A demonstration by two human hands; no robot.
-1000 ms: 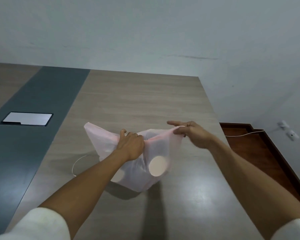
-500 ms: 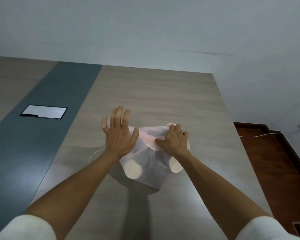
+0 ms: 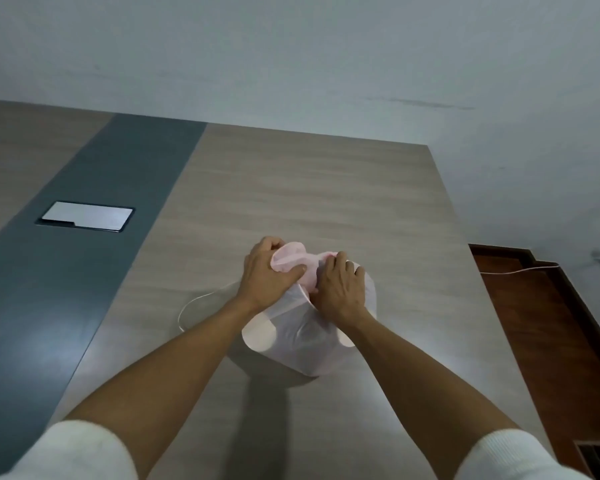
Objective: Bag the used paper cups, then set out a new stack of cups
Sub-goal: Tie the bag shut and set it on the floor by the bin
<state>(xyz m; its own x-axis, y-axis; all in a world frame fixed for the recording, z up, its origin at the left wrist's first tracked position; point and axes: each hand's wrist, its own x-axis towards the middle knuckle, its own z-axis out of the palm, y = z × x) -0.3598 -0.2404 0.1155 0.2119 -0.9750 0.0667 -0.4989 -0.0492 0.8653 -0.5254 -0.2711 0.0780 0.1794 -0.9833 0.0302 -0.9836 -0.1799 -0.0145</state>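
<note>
A thin pale pink plastic bag stands on the wooden table, bulging with used paper cups whose round ends show through the film. My left hand grips a bunched handle of the bag at its top. My right hand pinches the other gathered part of the bag's top, right beside the left. The two hands meet over the bag's mouth. No new stack of cups is in view.
A thin white loop of cord lies on the table left of the bag. A dark grey strip with a silver hatch plate runs along the left. The table's right edge drops to a red-brown floor; a white wall lies behind.
One second ago the hands held the bag's mouth stretched wide. They then came together over it, and now each grips a bunched part of the top.
</note>
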